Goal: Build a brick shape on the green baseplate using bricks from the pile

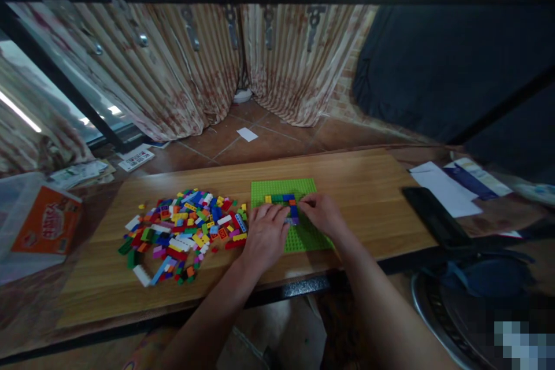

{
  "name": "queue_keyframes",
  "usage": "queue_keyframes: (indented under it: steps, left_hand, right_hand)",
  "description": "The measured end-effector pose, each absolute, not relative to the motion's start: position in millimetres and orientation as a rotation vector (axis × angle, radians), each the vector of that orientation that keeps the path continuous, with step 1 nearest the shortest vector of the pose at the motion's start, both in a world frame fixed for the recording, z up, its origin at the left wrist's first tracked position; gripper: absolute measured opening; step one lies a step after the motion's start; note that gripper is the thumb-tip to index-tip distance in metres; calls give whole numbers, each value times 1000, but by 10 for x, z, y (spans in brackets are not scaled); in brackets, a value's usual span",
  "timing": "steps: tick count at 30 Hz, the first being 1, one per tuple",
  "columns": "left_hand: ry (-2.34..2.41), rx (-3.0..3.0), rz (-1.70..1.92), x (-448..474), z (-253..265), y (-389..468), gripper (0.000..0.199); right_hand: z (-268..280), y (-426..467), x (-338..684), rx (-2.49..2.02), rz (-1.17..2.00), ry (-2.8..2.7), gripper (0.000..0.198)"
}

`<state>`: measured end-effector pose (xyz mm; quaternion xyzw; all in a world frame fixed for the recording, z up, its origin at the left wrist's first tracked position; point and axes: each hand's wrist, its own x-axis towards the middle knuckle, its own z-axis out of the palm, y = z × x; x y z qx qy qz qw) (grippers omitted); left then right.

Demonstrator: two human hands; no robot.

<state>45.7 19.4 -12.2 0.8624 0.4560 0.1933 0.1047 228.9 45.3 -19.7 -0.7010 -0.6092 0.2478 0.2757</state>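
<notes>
Closest up, two bare forearms (pixel 219 306) over the near edge of the wooden surface (pixel 368 185). Next, the left hand (pixel 266 234), palm down, partly over the green plate (pixel 303 240), fingers bent toward the built bricks (pixel 288 198). Probably set low like that to steady things. Fairly narrow grip on that side, but can't tell about anything under the fingertips.

Right hand (pixel 323 214) across from it, on the other side of the same bricks. Thumb and finger nearly together, so another narrow grip; can't tell whether pinching a small piece or nothing.

Built bricks on the plate itself, mostly between the two hands: yellow, green, blue, a bit of orange, purple lower down. Plate pretty much dead centre, presumably for easy access from both sides. Loose pile (pixel 191 217) just left of it, likely for quick picking without much of a stretch.

Off to the sides, a clear tub (pixel 13 219) at far left, a black slab (pixel 437 217) and some papers (pixel 446 185) at right. Farther back, tiled floor (pixel 208 144) with a white card (pixel 247 134), then patterned curtains (pixel 182 81).
</notes>
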Motion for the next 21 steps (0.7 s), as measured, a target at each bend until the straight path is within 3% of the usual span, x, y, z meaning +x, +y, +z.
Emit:
queue_keyframes:
  steps: [21]
  left_hand:
    - [1390, 2689, 454, 589, -190, 181, 36]
  right_hand:
    - [-164, 483, 2234, -1903, 640, -1686, 18]
